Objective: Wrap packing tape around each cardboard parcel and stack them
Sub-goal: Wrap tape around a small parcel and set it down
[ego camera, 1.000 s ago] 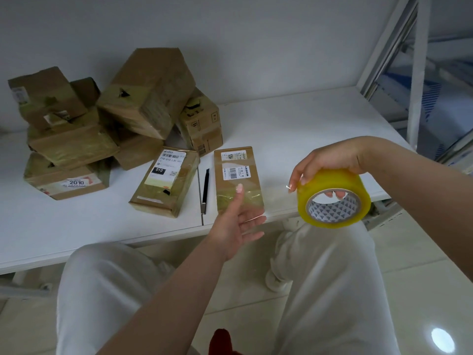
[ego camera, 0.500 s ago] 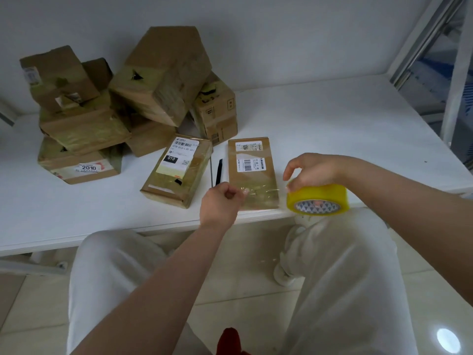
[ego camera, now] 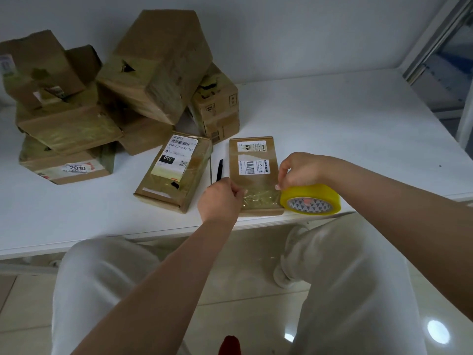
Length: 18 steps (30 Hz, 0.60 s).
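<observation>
We see the left hand (ego camera: 221, 198) pinching the tape end at the flat parcel (ego camera: 253, 175) near the table (ego camera: 345, 139) edge. Right hand (ego camera: 299, 171) grips the yellow tape roll (ego camera: 311, 198) beside the parcel's right side, tape stretched across it.

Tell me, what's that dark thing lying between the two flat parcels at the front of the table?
A slim black pen lies on the white table, between the 010-labelled parcel and the parcel being taped. The head view shows it.

White table (ego camera: 345, 119) bears piled cardboard parcels (ego camera: 107, 98), two flat parcels (ego camera: 253, 175), a pen (ego camera: 219, 170).
</observation>
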### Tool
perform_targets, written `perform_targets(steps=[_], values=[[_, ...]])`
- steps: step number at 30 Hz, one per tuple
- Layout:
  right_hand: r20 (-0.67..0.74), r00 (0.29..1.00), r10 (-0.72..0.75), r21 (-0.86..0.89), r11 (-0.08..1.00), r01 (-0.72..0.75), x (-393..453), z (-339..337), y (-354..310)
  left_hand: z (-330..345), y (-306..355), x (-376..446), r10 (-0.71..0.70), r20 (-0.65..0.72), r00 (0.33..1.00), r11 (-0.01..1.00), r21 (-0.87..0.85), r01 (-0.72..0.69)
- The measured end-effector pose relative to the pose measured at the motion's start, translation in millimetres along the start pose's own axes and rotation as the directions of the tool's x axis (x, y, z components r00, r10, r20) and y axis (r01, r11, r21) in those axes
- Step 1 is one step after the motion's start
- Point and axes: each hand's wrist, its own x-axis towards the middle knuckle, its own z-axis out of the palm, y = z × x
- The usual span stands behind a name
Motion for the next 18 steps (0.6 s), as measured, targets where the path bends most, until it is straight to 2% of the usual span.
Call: perform_targets(steps=[3,7,8,10,11,13,15,18], values=[[-0.001,1.000,0.007,-0.008,1.000,-0.007,4,3,1,3,-2,3,-0.006,-0.019,1.000,0.996,0.085,0.007],[0.000,1.000,0.010,0.001,1.000,-0.010,4,5,5,5,-14,4,-0.023,-0.026,0.999,0.999,0.038,0.024],[0.005,1.000,0.013,0.004,1.000,-0.013,4,5,5,7,-16,2,0.045,-0.066,0.997,0.999,0.033,-0.043],[0.008,1.000,0.017,0.002,1.000,-0.017,4,5,6,12,-16,-5,0.293,-0.121,0.948,0.956,0.043,-0.290],[0.008,1.000,0.019,0.001,1.000,-0.019,4,5,6,16,-12,-9,0.420,-0.060,0.905,0.907,0.054,-0.418],[0.007,1.000,0.029,0.005,1.000,-0.030,3,5,6,25,-4,-16,0.553,0.209,0.807,0.805,0.117,-0.582],[0.007,0.999,0.045,0.004,0.999,-0.045,1,7,6,37,-4,-18,0.502,0.407,0.763,0.751,0.231,-0.618],[0.017,0.998,0.068,-0.086,0.994,-0.067,4,13,5,44,-7,-17,0.421,0.464,0.780,0.733,0.333,-0.593]])
